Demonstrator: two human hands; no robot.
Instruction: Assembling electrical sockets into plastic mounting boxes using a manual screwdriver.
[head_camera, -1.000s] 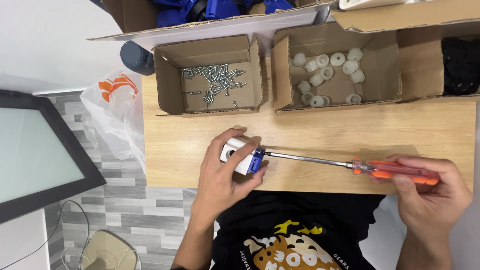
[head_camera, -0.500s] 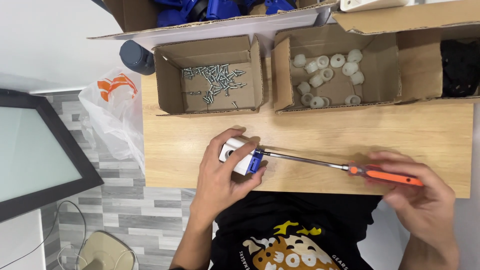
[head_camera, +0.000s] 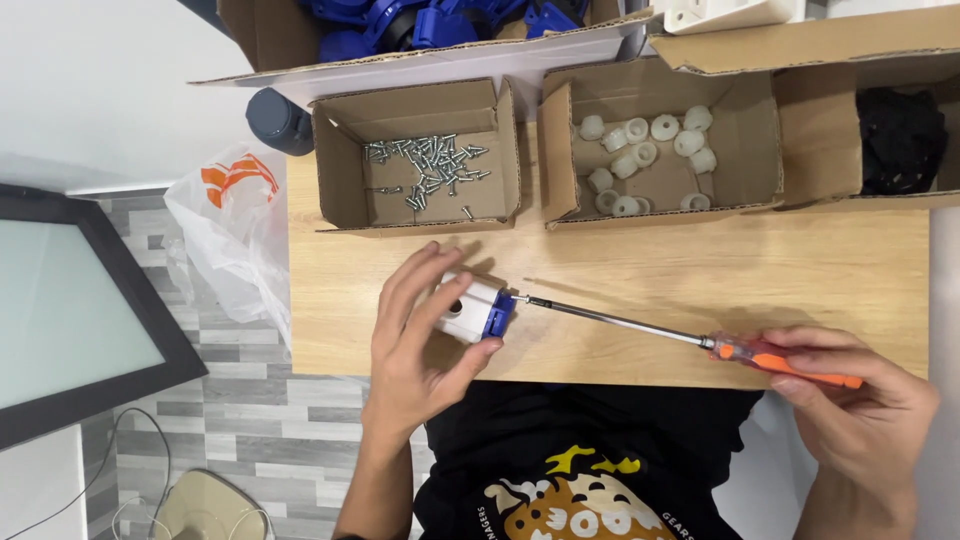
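1. The wooden table (head_camera: 800, 270) carries everything I'm working with. Beyond my fingers, at its far edge, sit a cardboard box of screws (head_camera: 420, 160) and a cardboard box of white plastic caps (head_camera: 655, 150); both are well apart from my hands.

2. The screwdriver (head_camera: 690, 342) is the longest thing I hold: a thin steel shaft with an orange handle. Its long axis runs nearly level across the table, tilted slightly, with the tip pointing toward my left fingers and the handle toward my right. I judge it stiff and light, the bare shaft slippery, so the handle is the place to grip.

3. My right hand (head_camera: 860, 410) is curled loosely around the orange handle, fingers bent over it from the near side and not fully clenched.

4. My left hand (head_camera: 425, 345) wraps the small part, fingers spread over its top and the thumb pressing from the near side, partly closed rather than a tight fist.

5. The white and blue plastic part (head_camera: 475, 310) rests on the table under my left fingertips. Its blue end faces the screwdriver tip, which touches it or sits just in it. I judge it light, rigid and smooth, likely to skid unless pinned by its white body.
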